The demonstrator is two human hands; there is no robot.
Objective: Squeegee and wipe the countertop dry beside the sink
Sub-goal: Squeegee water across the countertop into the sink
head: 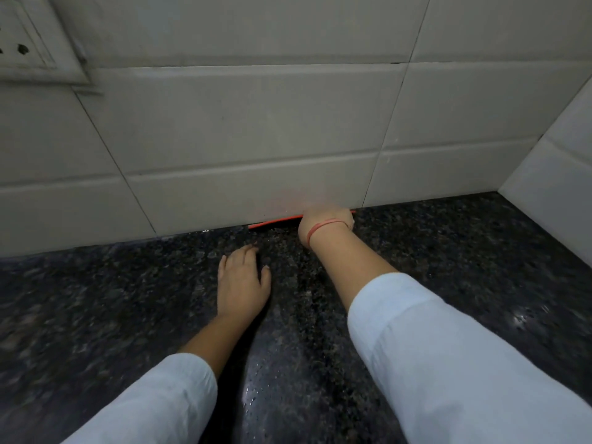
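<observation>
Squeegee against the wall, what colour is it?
Orange-red; the squeegee shows as a thin strip beside the right hand in the head view.

squeegee (272,222) against wall (243,123), left hand (242,283) on countertop (96,299)

Glossy speckled stone countertop (448,251), smooth glazed wall tiles (240,123), cloth sleeves (448,347)

Single head-worn wide-angle view, from the person's own standpoint, tilted forward and down, close over the dark speckled countertop (96,315), facing the tiled back wall (256,129) straight ahead, side wall (563,161) at right edge, socket plate (22,43) at top left
</observation>
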